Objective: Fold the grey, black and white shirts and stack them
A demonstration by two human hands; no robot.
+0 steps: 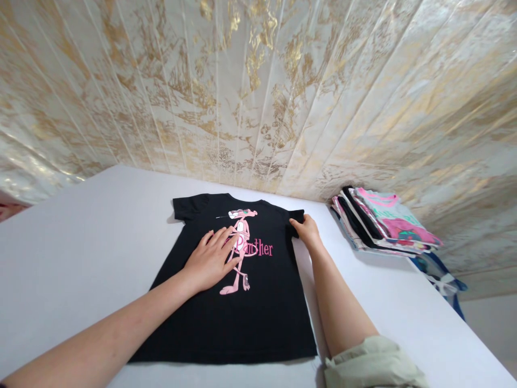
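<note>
A black T-shirt (258, 318) lies spread out on the white table, its neck toward the wall and its hem toward me. On its chest is a printed pink panther figure with pink lettering, partly covered by my left hand (214, 256). That hand rests flat on the shirt with fingers stretched out. At the right sleeve, my right hand (305, 229) pinches the cloth edge between thumb and fingers. The left sleeve lies flat, untouched.
A stack of folded clothes (383, 221) stands on the white table (81, 248) at the back right. Blue and white straps (442, 280) hang beyond the right edge. Behind the table rises a wall covering (242, 97) with gold patterns.
</note>
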